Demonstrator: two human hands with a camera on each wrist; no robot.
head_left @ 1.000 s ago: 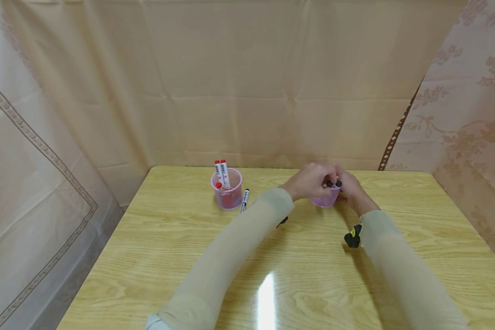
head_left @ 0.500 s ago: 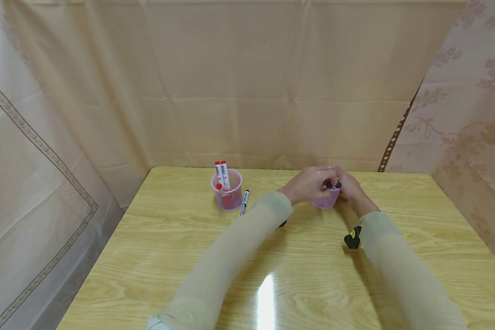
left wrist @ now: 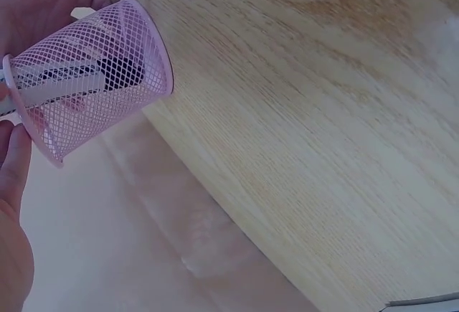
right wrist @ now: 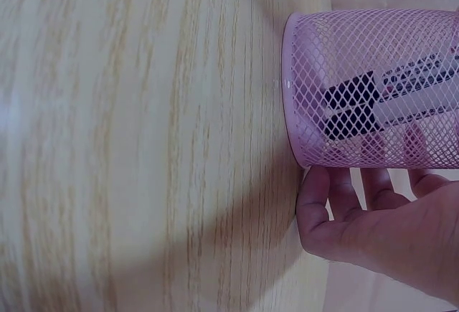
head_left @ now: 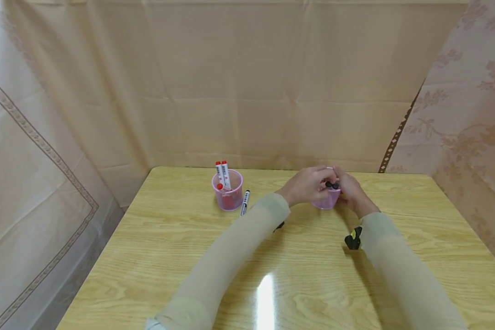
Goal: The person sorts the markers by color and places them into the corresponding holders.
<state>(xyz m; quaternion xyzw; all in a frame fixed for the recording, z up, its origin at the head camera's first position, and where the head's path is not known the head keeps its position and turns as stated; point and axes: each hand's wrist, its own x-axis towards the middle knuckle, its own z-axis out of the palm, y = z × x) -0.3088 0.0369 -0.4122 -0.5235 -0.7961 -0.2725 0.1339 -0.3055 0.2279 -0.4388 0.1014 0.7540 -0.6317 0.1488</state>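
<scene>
At the back right of the table, a pink mesh pen cup (head_left: 326,201) stands upright with black-capped whiteboard markers (head_left: 332,185) inside. Through its mesh in the right wrist view, two markers (right wrist: 412,97) lean side by side, black ends down. My left hand (head_left: 307,185) reaches over the rim, its fingers pinching at a marker's top; the fingertips are partly hidden. My right hand (head_left: 356,195) holds the cup from the right side, fingers curled around the mesh in the right wrist view. The left wrist view shows the cup (left wrist: 93,75) between both hands.
Another pink pen cup (head_left: 228,201) with several red-capped markers (head_left: 222,174) stands left of centre. A black-capped marker (head_left: 245,201) lies next to it, partly behind the left sleeve. Curtains surround the wooden table (head_left: 148,256) at the back and sides.
The two black marker tops at the right cup have drawn closer together. Both hands stay at that cup, with only slight finger movement.
</scene>
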